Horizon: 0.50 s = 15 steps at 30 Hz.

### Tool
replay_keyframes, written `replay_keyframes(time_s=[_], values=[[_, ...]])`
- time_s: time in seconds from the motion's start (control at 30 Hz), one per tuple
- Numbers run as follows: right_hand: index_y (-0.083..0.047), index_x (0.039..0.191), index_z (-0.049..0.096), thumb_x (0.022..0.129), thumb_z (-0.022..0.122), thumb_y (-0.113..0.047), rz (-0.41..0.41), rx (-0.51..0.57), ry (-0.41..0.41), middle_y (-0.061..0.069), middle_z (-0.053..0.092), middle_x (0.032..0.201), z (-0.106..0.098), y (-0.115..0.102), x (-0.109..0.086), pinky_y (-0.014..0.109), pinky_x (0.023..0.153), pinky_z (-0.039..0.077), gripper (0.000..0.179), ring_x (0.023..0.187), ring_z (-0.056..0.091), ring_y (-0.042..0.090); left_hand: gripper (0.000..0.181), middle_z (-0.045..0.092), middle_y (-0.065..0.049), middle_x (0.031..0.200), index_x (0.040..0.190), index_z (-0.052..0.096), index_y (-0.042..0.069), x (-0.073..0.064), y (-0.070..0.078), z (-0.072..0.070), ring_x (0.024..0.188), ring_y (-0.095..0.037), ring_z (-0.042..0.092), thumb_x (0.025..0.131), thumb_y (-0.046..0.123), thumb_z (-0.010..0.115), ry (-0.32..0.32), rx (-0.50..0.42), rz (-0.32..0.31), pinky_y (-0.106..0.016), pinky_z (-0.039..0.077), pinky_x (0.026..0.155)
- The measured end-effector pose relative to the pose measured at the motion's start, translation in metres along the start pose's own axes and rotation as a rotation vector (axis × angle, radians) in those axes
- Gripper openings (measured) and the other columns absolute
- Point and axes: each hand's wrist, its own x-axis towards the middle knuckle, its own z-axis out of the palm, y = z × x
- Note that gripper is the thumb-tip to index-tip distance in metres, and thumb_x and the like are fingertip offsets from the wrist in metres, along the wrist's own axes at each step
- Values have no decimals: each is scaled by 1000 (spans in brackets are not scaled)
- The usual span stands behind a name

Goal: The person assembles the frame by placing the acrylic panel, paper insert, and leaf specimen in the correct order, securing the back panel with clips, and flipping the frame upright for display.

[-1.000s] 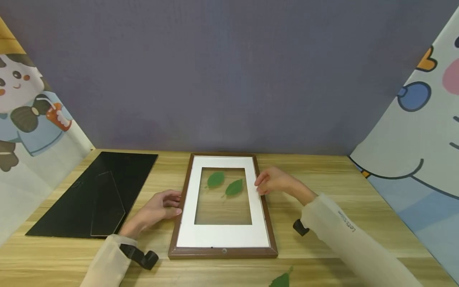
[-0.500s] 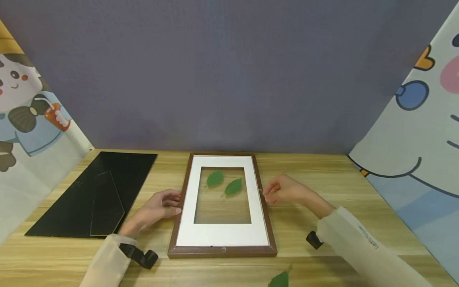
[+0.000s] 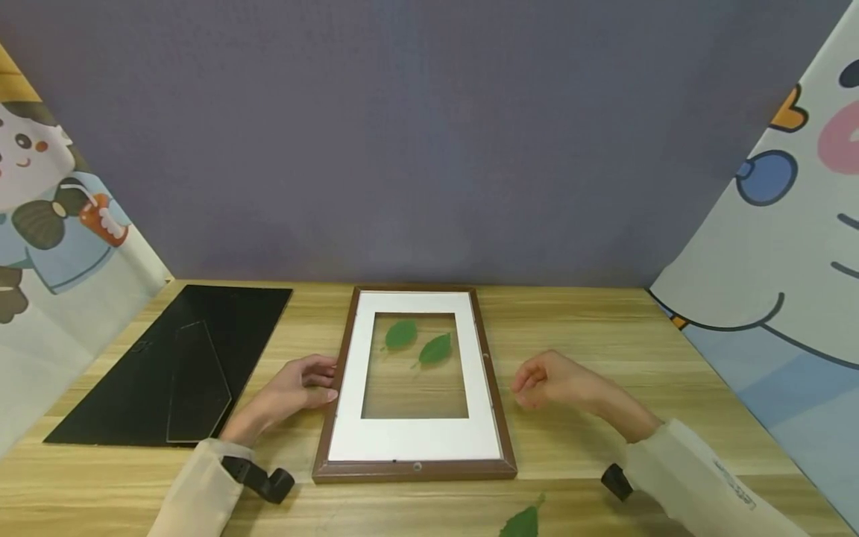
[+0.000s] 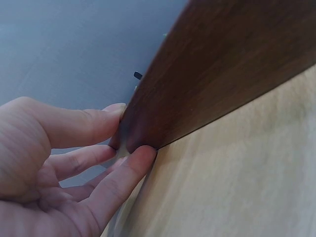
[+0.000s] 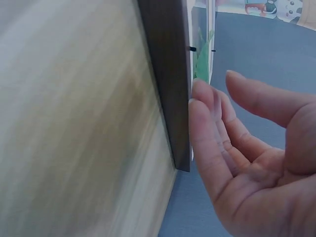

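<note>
A brown picture frame (image 3: 416,470) lies flat on the wooden table, holding a white mat (image 3: 416,441) with a rectangular window. Two green leaves, one on the left (image 3: 401,334) and one on the right (image 3: 435,349), show in the window's upper part. My left hand (image 3: 290,388) touches the frame's left outer side with thumb and fingertips. In the left wrist view those fingertips rest against the brown wood (image 4: 197,74). My right hand (image 3: 553,380) hovers just right of the frame, fingers loosely bent, thumb apart, nothing between them.
On the left lies a black backing board (image 3: 221,328) with its stand (image 3: 200,388) folded flat. A third green leaf (image 3: 522,523) sits at the near edge, partly cut off. A grey wall (image 3: 429,149) rises behind, with cartoon-printed panels on both sides.
My right hand has left the frame's right edge and moved right and nearer, now apart from it. The left hand, frame and leaves stay where they were.
</note>
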Motion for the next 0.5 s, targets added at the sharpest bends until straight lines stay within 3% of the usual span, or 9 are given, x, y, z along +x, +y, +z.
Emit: replay_keyframes(time_s=[0.23, 0.5], values=[[10, 97, 61, 80, 69, -4, 39, 13, -24, 8, 62, 86, 7, 10, -16, 31, 70, 52, 23, 79, 58, 18, 57, 49, -35, 125, 132, 38, -18, 0, 0, 0, 112, -40, 54, 85, 1, 65, 0, -4, -8, -26, 53, 82], [9, 95, 62, 80, 69, -3, 14, 38, -76, 9, 62, 85, 13, 22, -29, 24, 64, 51, 20, 77, 56, 17, 57, 49, -35, 125, 132, 38, -17, -1, 0, 1, 112, -40, 54, 85, 1, 65, 0, 6, -8, -27, 53, 82]])
